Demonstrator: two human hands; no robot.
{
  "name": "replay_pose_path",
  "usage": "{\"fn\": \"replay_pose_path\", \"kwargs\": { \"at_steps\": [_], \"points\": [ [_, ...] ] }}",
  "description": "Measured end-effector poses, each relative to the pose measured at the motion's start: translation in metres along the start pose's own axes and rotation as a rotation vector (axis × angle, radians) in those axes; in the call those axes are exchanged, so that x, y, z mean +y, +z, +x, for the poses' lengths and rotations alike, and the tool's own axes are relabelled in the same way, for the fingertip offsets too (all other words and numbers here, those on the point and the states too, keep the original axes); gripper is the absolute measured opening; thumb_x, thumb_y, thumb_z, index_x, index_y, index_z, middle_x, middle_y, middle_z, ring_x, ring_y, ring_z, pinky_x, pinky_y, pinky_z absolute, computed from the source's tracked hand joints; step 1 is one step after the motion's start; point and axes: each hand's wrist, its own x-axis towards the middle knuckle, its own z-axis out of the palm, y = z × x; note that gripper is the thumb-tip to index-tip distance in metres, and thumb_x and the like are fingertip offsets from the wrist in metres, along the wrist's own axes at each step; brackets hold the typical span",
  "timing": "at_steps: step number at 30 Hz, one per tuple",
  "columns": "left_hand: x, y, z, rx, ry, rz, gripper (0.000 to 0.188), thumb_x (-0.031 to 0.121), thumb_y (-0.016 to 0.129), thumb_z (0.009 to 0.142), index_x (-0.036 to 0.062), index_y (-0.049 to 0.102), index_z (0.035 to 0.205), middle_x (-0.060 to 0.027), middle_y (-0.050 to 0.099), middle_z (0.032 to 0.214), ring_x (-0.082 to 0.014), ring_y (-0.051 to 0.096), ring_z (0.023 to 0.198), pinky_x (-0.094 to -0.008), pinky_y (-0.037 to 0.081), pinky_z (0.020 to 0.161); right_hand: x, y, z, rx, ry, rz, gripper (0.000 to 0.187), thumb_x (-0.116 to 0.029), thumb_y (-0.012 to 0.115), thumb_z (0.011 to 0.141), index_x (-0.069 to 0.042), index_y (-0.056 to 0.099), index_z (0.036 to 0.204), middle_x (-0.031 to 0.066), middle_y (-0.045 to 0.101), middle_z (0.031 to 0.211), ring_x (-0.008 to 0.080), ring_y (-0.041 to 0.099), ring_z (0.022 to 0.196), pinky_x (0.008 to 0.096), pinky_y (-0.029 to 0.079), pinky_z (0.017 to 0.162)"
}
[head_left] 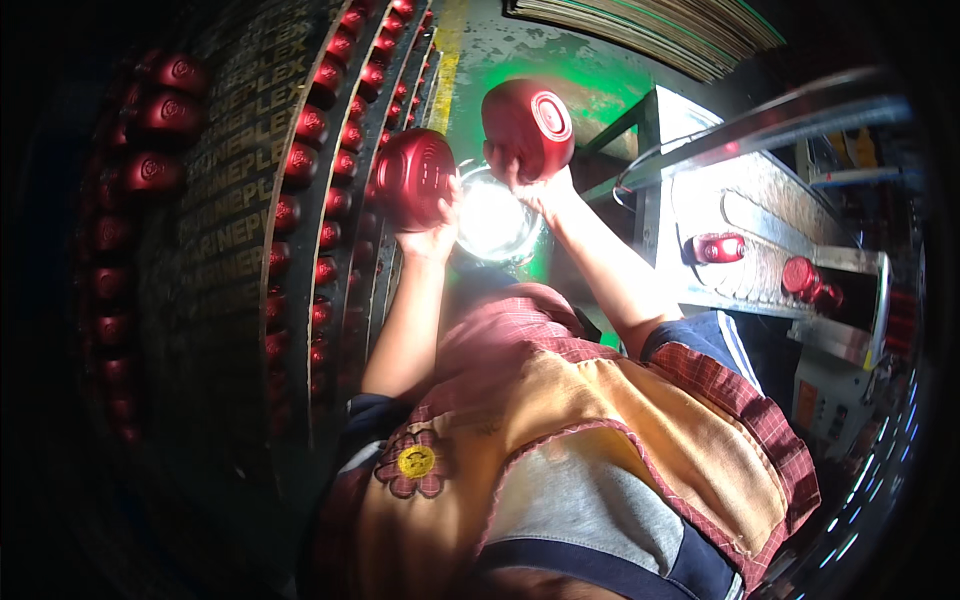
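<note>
In my left hand [432, 236] is a squat, glossy red jar [412, 180], its embossed side turned up. My fingers curl around its lower right side. My right hand [535, 188] grips a second red jar [520, 125], slightly higher and to the right. The ringed round face of that jar points up to the right. The two jars are held apart from each other. Just below and between them shines a round bright lamp [497, 217], its glare washing out nearby detail.
To my left, stacked boards [240, 200] carry rows of similar red jars [155, 172]. On the right, a metal-framed conveyor [745, 195] has a red jar [718, 248] lying on it and more red jars [800, 276] near its end. Flat sheets [660, 30] lie stacked at the far side.
</note>
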Motion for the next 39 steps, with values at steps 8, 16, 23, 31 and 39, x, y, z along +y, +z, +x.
{"fn": "replay_pose_path", "kwargs": {
  "at_steps": [8, 16, 23, 31, 39],
  "points": [
    [-0.005, -0.054, 0.000, -0.084, 0.030, 0.082, 0.063, 0.037, 0.073, 0.079, 0.0201, 0.055, 0.138, -0.0095, 0.051, 0.141, -0.0383, 0.051, 0.120, -0.0448, 0.061, 0.074, 0.031, 0.003, -0.064, -0.108, -0.043, 0.004, 0.064, -0.059, 0.056, 0.086, -0.021, 0.053, 0.138, 0.0208, 0.056, 0.127, 0.0406, 0.058, 0.112, 0.0457, 0.061, 0.068],
    [-0.032, -0.066, -0.023, 0.004, -0.105, 0.240, 0.075, 0.038, 0.066, 0.090, 0.0132, 0.034, 0.153, -0.0236, 0.025, 0.159, -0.0467, 0.040, 0.136, -0.0615, 0.055, 0.090, 0.028, 0.015, -0.214, -0.048, -0.632, -0.309, 0.034, -0.032, 0.052, 0.100, -0.011, 0.056, 0.125, 0.0083, 0.064, 0.120, 0.0254, 0.063, 0.111, 0.0421, 0.054, 0.098],
    [-0.190, -0.102, -0.009, 0.203, 0.084, 1.216, 0.070, 0.023, 0.063, 0.085, 0.0066, 0.039, 0.149, -0.0159, 0.047, 0.146, -0.0372, 0.049, 0.131, -0.0555, 0.041, 0.111, 0.003, 0.047, -0.542, 0.433, -1.583, -0.831, 0.058, -0.024, 0.054, 0.094, -0.006, 0.040, 0.148, 0.0140, 0.051, 0.143, 0.0275, 0.051, 0.131, 0.0425, 0.040, 0.112],
    [-0.450, -0.215, 0.131, -0.167, 0.176, 2.414, 0.063, 0.002, 0.077, 0.076, 0.0064, 0.058, 0.136, -0.0162, 0.054, 0.138, -0.0289, 0.049, 0.132, -0.0394, 0.035, 0.113, -0.148, 0.050, -0.689, 1.719, -2.028, -1.711, 0.051, -0.013, 0.079, 0.078, -0.019, 0.067, 0.127, 0.0124, 0.060, 0.122, 0.0260, 0.055, 0.116, 0.0348, 0.044, 0.104],
    [-0.547, -0.316, 0.171, -0.229, 0.089, 2.696, 0.073, 0.009, 0.083, 0.071, 0.0221, 0.056, 0.138, -0.0218, 0.030, 0.153, -0.0421, 0.035, 0.139, -0.0474, 0.036, 0.113, -0.279, -0.006, -0.678, 2.087, -1.758, -1.699, 0.061, -0.012, 0.076, 0.078, -0.044, 0.062, 0.129, 0.0154, 0.044, 0.134, 0.0375, 0.047, 0.125, 0.0432, 0.044, 0.104]
  ]
}}
